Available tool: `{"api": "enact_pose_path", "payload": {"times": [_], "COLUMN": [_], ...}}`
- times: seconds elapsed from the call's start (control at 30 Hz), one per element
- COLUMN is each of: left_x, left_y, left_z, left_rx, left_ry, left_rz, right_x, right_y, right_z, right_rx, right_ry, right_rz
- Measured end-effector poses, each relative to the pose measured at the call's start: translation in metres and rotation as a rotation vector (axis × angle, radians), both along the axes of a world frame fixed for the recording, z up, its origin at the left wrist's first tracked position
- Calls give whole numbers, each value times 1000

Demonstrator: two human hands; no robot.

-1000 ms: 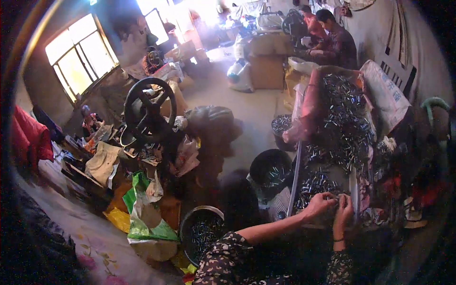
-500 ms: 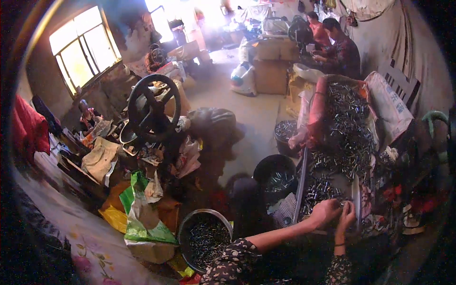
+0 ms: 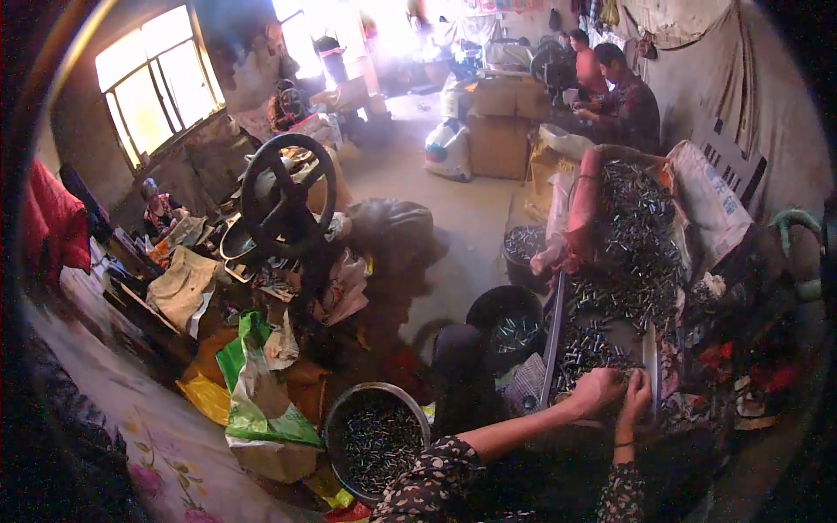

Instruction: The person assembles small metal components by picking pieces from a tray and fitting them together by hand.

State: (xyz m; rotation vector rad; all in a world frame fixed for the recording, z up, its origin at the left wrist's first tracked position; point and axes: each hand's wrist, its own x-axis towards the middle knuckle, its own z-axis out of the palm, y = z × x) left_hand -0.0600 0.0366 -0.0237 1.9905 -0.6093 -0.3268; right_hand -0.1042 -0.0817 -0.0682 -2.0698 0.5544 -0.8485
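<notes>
Close together at the near end of a metal-edged tray (image 3: 650,353), my two hands meet at the fingertips. My left hand (image 3: 596,392) is closed, its arm reaching in from the left. Beside it, my right hand (image 3: 637,397) is also closed, with a dark band round the wrist. Whatever is between the fingers is too small to make out. A heap of small metal tube-like pieces (image 3: 641,235) covers the tray beyond my hands, thinning out near them. More such pieces fill a round metal basin (image 3: 334,443) left of my left forearm.
A dark bucket (image 3: 475,314) and a smaller pail (image 3: 516,272), both with metal pieces, stand left of the tray. A black handwheel (image 3: 327,205) rises at the left among paper scraps and sacks. Two people (image 3: 636,100) sit by cardboard boxes (image 3: 501,139) at the back; another person (image 3: 161,209) is at far left.
My hands stay together at the tray's near end, almost in the same place. The whole view has shifted slightly.
</notes>
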Motion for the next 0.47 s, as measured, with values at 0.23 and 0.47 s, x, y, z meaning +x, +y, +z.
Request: {"api": "enact_pose_path", "payload": {"times": [0.23,0.47], "left_x": [22,31], "left_y": [-9,1], "left_z": [-39,-19], "left_rx": [-315,-933], "left_ry": [348,1511], "left_rz": [5,-290], "right_x": [7,8], "right_y": [-2,-22], "right_z": [-10,-29], "right_rx": [-41,434], "right_ry": [-105,-158], "right_rz": [-75,-52]}}
